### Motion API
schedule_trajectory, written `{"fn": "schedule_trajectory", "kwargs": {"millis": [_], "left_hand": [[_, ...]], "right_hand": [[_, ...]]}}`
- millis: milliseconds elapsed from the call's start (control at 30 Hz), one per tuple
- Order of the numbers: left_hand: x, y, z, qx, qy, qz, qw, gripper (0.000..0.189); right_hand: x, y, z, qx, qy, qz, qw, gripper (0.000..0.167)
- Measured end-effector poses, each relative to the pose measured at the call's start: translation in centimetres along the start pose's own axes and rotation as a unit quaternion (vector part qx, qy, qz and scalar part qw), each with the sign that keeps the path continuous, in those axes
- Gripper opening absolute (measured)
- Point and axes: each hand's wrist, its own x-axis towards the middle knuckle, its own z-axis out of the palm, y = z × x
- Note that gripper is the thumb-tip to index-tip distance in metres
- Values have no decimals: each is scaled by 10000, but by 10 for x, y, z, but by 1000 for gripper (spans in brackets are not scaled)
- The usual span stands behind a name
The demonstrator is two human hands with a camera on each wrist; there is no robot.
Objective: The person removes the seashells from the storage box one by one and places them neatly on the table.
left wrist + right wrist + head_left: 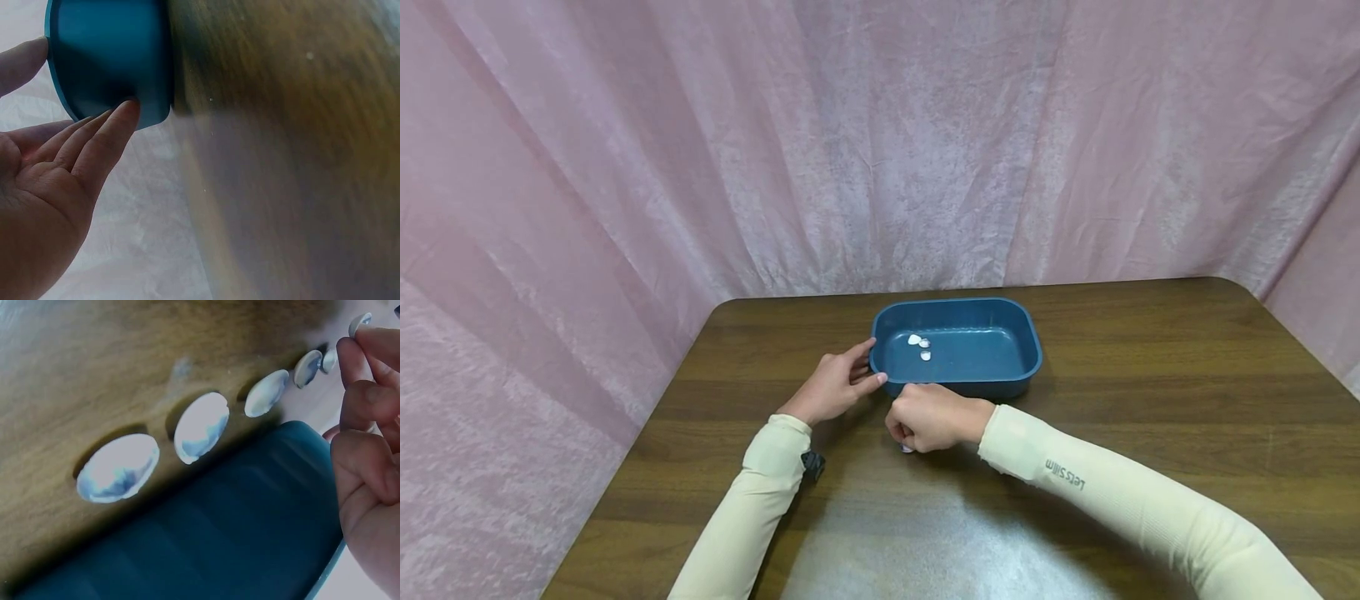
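Observation:
My right hand (934, 417) pinches a small white seashell (359, 324) between thumb and fingertips, low over the table in front of the blue bin (958, 388). Beneath that hand, in the right wrist view, several pale shells lie in a row on the table, among them a large shell (119, 469) and another shell (202, 428); the hand hides most of this row from the head view. At the bin's left end my left hand (833, 385) touches rim and wall with fairly straight fingers (103, 147). Inside the bin's left half lie three white shells (926, 356).
The bin stands near the back edge of a brown wooden table (1165, 375). Pink curtains (880, 150) hang behind the table and at both sides. A small black object (812, 465) sits at the left sleeve's cuff.

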Motion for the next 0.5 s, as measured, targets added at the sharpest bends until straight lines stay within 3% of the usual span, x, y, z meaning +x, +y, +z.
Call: {"fn": "schedule_trajectory", "kwargs": {"millis": [500], "left_hand": [[1,-2,1,-30,-4,25,10000,72]], "right_hand": [[-2,4,-3,92,71,131,9998,16]]}}
